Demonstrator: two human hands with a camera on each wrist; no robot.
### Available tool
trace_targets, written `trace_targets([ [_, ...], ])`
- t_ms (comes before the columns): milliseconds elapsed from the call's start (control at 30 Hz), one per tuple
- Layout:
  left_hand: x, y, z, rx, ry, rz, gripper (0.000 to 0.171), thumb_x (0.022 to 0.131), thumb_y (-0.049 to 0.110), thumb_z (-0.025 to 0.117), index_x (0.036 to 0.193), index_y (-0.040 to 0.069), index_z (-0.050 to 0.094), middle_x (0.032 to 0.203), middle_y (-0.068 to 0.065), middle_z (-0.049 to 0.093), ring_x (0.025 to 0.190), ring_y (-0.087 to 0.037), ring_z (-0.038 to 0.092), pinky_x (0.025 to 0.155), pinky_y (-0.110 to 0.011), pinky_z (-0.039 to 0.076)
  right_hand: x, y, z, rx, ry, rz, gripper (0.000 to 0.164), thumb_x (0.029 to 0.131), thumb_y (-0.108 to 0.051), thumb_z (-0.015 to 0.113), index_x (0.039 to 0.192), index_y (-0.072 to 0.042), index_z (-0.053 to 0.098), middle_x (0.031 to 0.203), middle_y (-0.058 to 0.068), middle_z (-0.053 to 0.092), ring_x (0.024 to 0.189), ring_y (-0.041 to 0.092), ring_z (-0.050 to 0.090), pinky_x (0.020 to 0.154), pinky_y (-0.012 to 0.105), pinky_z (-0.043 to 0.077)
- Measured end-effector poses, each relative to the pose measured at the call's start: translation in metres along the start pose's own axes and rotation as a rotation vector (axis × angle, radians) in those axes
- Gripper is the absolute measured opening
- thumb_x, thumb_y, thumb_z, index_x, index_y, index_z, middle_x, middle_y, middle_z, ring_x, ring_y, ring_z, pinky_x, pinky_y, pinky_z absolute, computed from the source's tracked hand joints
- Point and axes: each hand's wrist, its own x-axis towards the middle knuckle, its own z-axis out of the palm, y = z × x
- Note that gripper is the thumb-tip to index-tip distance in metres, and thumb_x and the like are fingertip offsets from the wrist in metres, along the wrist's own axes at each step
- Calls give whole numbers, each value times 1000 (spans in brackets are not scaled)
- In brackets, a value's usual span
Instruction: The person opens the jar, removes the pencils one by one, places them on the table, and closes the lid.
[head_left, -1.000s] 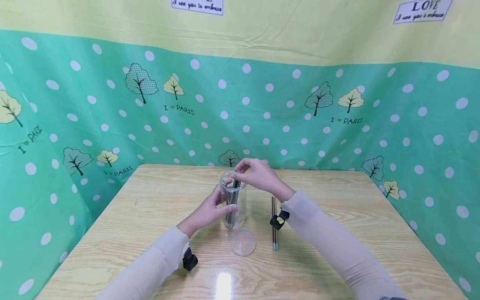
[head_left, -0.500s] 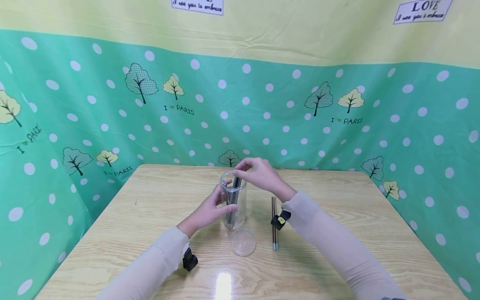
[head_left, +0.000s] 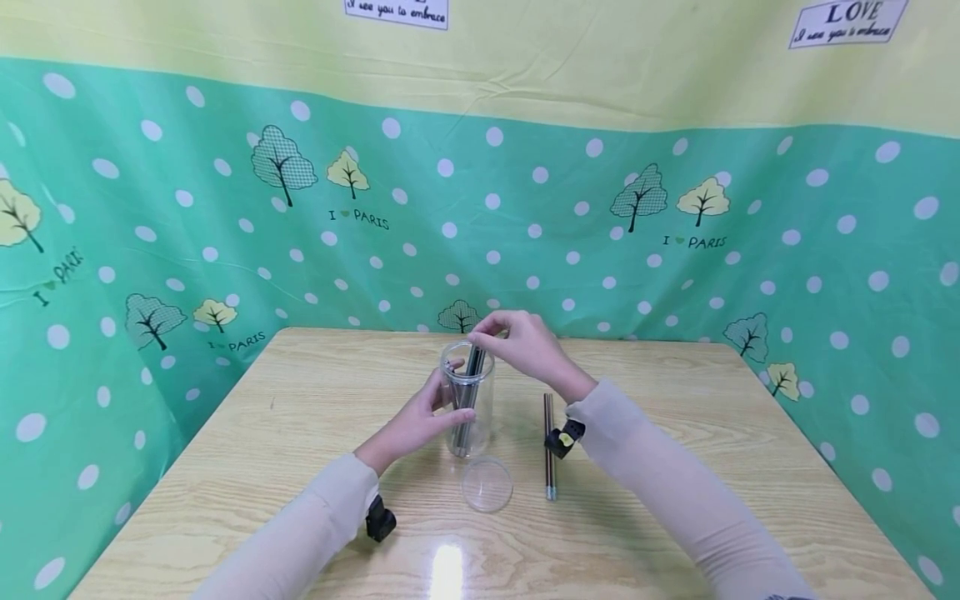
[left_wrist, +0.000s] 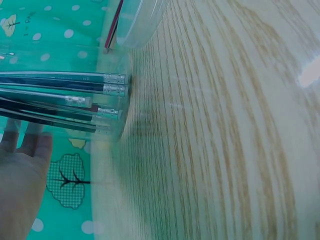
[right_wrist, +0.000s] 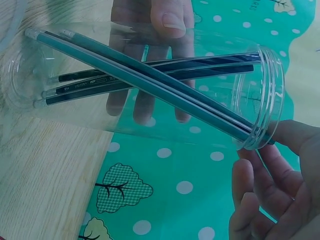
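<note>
A clear, tall jar (head_left: 486, 421) stands upright on the table, its mouth uncovered. My left hand (head_left: 415, 423) holds it around the side; in the right wrist view that hand's fingers show through the wall. Several dark pencils (right_wrist: 150, 90) stand inside, eraser ends down, crossing one another. At the rim, my right hand (head_left: 527, 346) pinches the upper ends of the pencils leaning toward it. How many it pinches is hard to tell. In the left wrist view the eraser ends (left_wrist: 114, 90) show near the jar's base.
A round clear lid (head_left: 487, 486) lies on the wooden table (head_left: 315, 400) in front of the jar. Two pencils (head_left: 549, 475) lie side by side to its right, partly below the right wrist camera. A green dotted curtain (head_left: 525, 208) hangs behind the table.
My right hand has risen slightly, and the upper ends of the pencils at its fingertips show a little higher above the rim. The left hand and jar stay in place.
</note>
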Motion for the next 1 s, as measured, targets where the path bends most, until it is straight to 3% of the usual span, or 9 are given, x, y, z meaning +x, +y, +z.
trace_targets([
  [233,0,1,1,4,6,-1,81,94,26,74,156,36,24,151,-8,47,137,-32,45,112,-65,26,0,0,-3,56,27,-23,17,94,-35,72,100,-19,75,88,-8,71,80,19,66,66,34,54],
  [400,-1,1,1,15,10,1,81,93,30,74,156,35,24,149,-9,49,135,-30,47,112,-64,26,0,0,-7,80,34,-27,18,95,-35,72,102,-19,75,88,-7,71,80,16,65,68,34,54],
  [700,0,3,1,28,29,-12,81,91,34,76,156,34,27,151,-8,46,135,-34,46,112,-63,28,0,-2,-15,116,71,-51,18,95,-33,71,102,-17,75,91,-1,72,79,16,64,64,33,53],
  [1000,2,5,1,18,29,-24,81,90,33,77,155,33,28,154,-5,43,138,-36,42,112,-63,28,0,-3,-25,164,98,-71,20,96,-34,70,103,-15,73,89,4,72,80,24,66,65,37,53],
])
